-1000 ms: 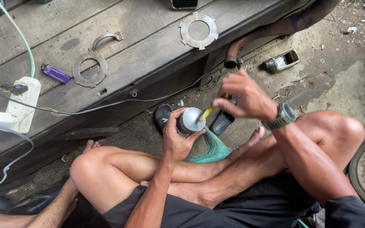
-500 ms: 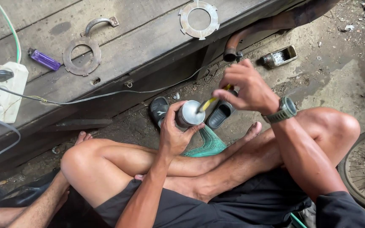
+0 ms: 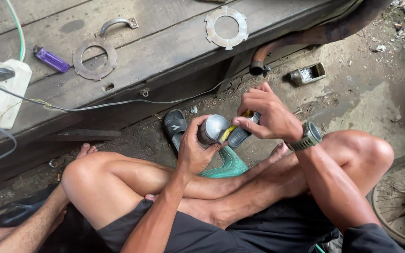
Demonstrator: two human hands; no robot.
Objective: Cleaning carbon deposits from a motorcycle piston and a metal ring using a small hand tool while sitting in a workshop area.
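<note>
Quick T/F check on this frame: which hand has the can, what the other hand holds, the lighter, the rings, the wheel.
1. The left hand grips a round silver can. True.
2. The right hand is empty. False: it pinches a slim yellow tool against the can.
3. A purple lighter lies on the wooden bench. True.
4. Both flat metal rings sit on the ground. False: the rusty ring and the paler ring lie on the bench.
5. A spoked wheel shows at the lower right. True.
</note>
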